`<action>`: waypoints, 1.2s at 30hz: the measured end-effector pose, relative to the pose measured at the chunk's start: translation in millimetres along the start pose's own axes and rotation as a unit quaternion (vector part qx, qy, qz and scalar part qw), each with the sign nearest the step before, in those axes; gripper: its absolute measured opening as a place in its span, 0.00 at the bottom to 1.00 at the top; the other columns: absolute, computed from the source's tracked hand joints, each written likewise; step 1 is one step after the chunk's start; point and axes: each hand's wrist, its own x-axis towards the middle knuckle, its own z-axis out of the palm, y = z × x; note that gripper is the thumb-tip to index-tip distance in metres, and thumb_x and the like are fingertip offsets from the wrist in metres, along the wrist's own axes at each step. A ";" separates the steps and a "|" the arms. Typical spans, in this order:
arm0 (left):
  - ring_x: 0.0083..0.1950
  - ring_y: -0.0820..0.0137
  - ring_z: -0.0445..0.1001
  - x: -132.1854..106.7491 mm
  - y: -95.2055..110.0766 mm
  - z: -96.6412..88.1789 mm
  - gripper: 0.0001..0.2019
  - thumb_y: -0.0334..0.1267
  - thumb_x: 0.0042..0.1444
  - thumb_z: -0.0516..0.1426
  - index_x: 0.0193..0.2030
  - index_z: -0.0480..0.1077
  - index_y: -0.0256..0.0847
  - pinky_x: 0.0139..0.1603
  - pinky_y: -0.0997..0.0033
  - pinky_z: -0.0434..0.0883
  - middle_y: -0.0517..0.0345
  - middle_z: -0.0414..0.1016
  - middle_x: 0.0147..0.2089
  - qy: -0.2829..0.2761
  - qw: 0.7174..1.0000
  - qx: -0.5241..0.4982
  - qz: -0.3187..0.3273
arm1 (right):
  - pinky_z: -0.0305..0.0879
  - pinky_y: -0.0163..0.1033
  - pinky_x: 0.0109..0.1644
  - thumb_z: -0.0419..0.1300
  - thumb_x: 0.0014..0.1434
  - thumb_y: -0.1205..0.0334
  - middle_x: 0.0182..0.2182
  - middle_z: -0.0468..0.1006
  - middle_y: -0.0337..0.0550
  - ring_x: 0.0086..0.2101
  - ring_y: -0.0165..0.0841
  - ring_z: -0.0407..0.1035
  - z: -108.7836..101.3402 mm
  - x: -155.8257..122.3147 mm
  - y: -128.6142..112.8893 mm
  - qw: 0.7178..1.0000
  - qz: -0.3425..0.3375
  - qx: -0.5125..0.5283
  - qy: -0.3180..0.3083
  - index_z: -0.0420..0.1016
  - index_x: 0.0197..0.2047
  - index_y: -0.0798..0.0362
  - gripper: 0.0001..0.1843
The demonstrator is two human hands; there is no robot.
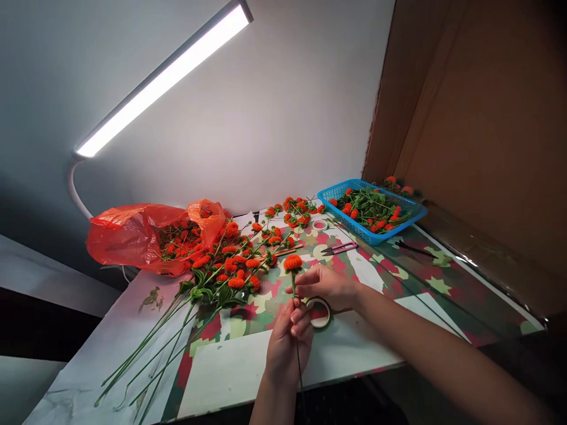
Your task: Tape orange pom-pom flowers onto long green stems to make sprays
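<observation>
An orange flower (293, 263) with a fuzzy-looking round head and a long green stem stands upright in front of me. My left hand (290, 339) is closed around its stem, which runs down past the table's front edge. Higher up, just under the flower head, my right hand (325, 287) pinches the stem with its fingertips. A roll of tape (319, 313) with a pale rim is beside the left fingertips, below the right hand; whether a strip of it reaches the stem I cannot tell.
Stemmed orange flowers (237, 283) lie heaped left of my hands, before a red plastic bag (128, 236) holding more. Thread snips (340, 248) and a smaller roll (319, 225) lie behind. A blue basket (376, 239) stands back right; a lit lamp (163, 79) hangs above left.
</observation>
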 end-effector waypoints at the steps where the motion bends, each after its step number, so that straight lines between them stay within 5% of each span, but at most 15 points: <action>1: 0.16 0.87 0.53 -0.8 -0.8 -0.4 0.06 0.30 0.58 0.54 0.29 0.67 0.34 0.16 0.89 0.55 0.67 0.54 0.21 -0.005 1.000 -0.017 -0.008 | 0.62 0.36 0.40 0.69 0.44 0.57 0.25 0.75 0.42 0.35 0.30 0.69 -0.4 -0.5 -1.2 1.000 0.007 0.000 -0.002 0.75 0.26 0.61 0.14; 8: 0.15 0.87 0.52 -2.3 -2.8 -1.0 0.04 0.31 0.55 0.56 0.31 0.67 0.34 0.15 0.88 0.53 0.69 0.54 0.21 -0.022 0.999 -0.021 -0.041 | 0.63 0.35 0.41 0.68 0.45 0.57 0.28 0.77 0.43 0.32 0.28 0.70 -2.7 -5.1 -12.4 0.997 0.034 -0.053 -0.033 0.77 0.31 0.61 0.15; 12: 0.17 0.84 0.56 -0.6 -3.6 3.9 0.10 0.40 0.48 0.63 0.30 0.70 0.35 0.16 0.85 0.56 0.67 0.60 0.20 0.037 0.987 0.151 0.046 | 0.62 0.32 0.31 0.68 0.46 0.55 0.24 0.75 0.40 0.26 0.26 0.67 -4.4 -4.1 -13.9 0.996 0.001 -0.094 0.003 0.77 0.29 0.59 0.14; 16: 0.23 0.75 0.67 -1.7 -0.7 10.1 0.11 0.42 0.44 0.64 0.28 0.74 0.35 0.25 0.77 0.67 0.60 0.70 0.22 0.100 0.866 0.414 0.261 | 0.54 0.30 0.22 0.68 0.45 0.54 0.18 0.68 0.35 0.18 0.21 0.57 -5.5 -2.0 -13.9 0.983 -0.036 -0.164 0.076 0.75 0.24 0.57 0.14; 18: 0.24 0.74 0.68 -2.2 2.3 11.4 0.10 0.42 0.45 0.64 0.28 0.75 0.36 0.26 0.76 0.67 0.59 0.71 0.22 0.095 0.837 0.456 0.286 | 0.54 0.30 0.22 0.68 0.45 0.54 0.18 0.68 0.35 0.19 0.22 0.57 -4.7 -1.8 -14.5 0.978 -0.061 -0.181 0.081 0.75 0.22 0.57 0.14; 25: 0.20 0.84 0.62 2.5 2.4 3.1 0.16 0.40 0.33 0.70 0.26 0.70 0.34 0.19 0.86 0.62 0.64 0.68 0.22 0.070 0.979 0.158 0.110 | 0.62 0.33 0.35 0.65 0.49 0.53 0.27 0.74 0.41 0.29 0.27 0.66 -2.3 -3.0 -14.9 0.985 -0.079 -0.151 -0.032 0.78 0.28 0.59 0.15; 32: 0.15 0.88 0.52 0.2 -8.6 2.8 0.13 0.36 0.42 0.67 0.27 0.67 0.34 0.13 0.89 0.53 0.71 0.56 0.18 -0.022 1.000 0.009 0.008 | 0.63 0.36 0.40 0.66 0.48 0.54 0.28 0.76 0.41 0.32 0.29 0.69 -7.1 -2.6 -12.7 0.988 -0.015 -0.143 -0.063 0.78 0.36 0.59 0.16; 36: 0.15 0.87 0.53 2.8 -8.7 1.2 0.16 0.42 0.39 0.68 0.28 0.68 0.34 0.14 0.88 0.53 0.70 0.61 0.18 0.034 0.994 0.102 0.026 | 0.63 0.35 0.36 0.67 0.45 0.54 0.24 0.75 0.41 0.28 0.28 0.68 -7.4 -2.4 -13.2 0.988 -0.005 -0.151 -0.027 0.78 0.29 0.59 0.15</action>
